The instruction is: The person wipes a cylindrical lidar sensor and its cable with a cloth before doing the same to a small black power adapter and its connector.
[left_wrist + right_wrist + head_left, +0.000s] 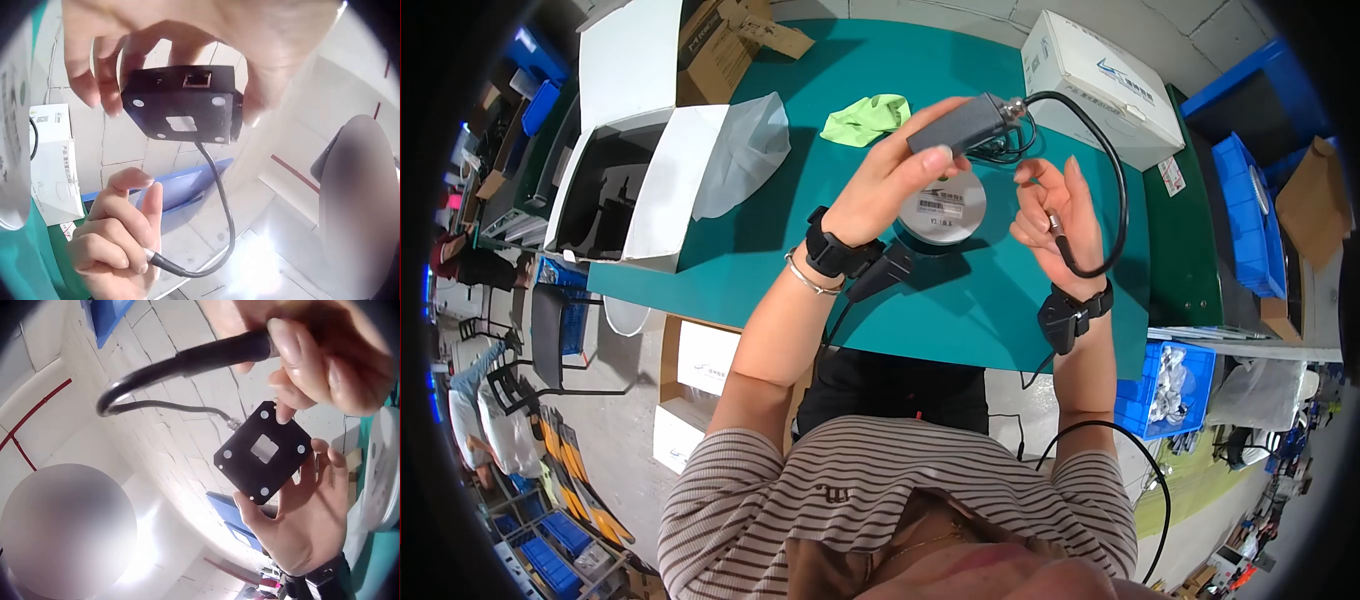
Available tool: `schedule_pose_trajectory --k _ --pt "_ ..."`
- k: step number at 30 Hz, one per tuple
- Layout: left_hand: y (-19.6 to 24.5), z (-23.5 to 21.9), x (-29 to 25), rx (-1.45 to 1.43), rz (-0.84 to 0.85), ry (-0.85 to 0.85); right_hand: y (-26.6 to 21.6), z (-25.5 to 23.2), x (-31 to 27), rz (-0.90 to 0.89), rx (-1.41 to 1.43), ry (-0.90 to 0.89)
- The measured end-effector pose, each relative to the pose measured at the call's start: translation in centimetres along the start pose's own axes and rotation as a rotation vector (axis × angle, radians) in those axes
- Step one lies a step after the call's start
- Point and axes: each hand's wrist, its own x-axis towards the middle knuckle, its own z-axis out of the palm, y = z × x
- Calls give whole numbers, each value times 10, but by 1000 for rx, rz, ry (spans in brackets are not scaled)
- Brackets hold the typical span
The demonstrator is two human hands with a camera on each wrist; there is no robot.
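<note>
My left hand (890, 185) grips a small black box (960, 132) by its sides above the table. In the left wrist view the box (181, 103) shows a network socket on one side and a pale square label underneath. From a metal fitting at its end, a thick black cable (1118, 165) loops over to my right hand (1060, 215). That hand holds the cable's free end, a metal-tipped plug (1056, 226), with curled fingers; thumb and index finger stand apart from it. Below the left hand is a round device with a white labelled top (943, 212).
A bright green cloth (867, 120) and coiled black cable (1000, 150) lie on the green table (960, 320). At left stand an open white carton (662, 190) and a translucent bag (745, 155); a closed white carton (1100, 90) is at back right. Blue bins (1250, 210) stand farther right.
</note>
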Motion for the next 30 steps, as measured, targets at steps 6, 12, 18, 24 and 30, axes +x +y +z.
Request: schedule_pose_trajectory --k 6,12,18,24,30 --pt "2 3 2 179 169 3 -1 -2 -4 38 38 -118" --pt "3 4 4 602 249 -11 -2 1 -7 31 -359 -168" --pt "2 18 2 746 258 -18 3 1 -9 -37 -737 -46" --pt "-9 13 2 905 357 -18 10 2 -2 -68 -569 168" --pt "-16 6 -29 1147 22 5 0 -32 13 -211 38 151"
